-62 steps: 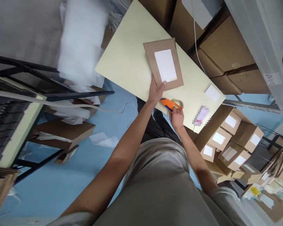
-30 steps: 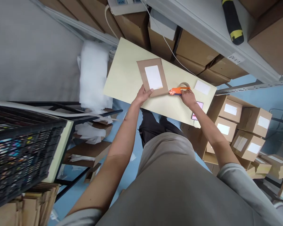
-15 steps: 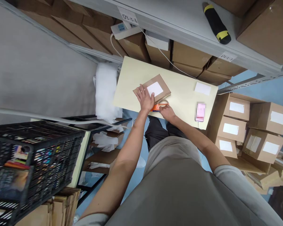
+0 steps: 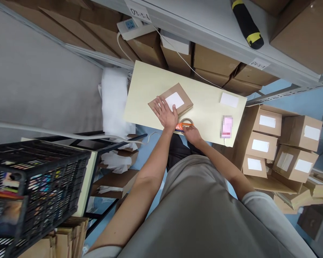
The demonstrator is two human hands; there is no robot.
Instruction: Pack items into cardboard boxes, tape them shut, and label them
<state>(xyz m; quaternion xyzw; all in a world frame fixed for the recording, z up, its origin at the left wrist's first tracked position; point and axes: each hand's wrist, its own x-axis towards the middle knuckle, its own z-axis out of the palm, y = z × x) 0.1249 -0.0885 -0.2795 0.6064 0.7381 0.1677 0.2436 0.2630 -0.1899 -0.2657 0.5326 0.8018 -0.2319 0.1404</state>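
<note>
A flat brown cardboard parcel [image 4: 181,94] with a white label lies on the pale yellow table [image 4: 204,107]. My left hand [image 4: 167,114] presses flat on the parcel's near end, fingers spread. My right hand [image 4: 191,134] grips an orange tape dispenser [image 4: 183,125] with a roll of clear tape, at the table's near edge just right of the left hand and close to the parcel's near corner.
A white label sheet [image 4: 229,100] and a pink phone [image 4: 226,127] lie on the table's right part. Stacked labelled boxes [image 4: 269,143] stand to the right, shelving with cartons behind, a white foam roll [image 4: 114,100] to the left, a black crate [image 4: 29,186] at near left.
The parcel has been turned and pulled nearer; my left hand went from gripping its edge to lying flat on it. My right hand brought the tape dispenser from the right over to the parcel's near corner.
</note>
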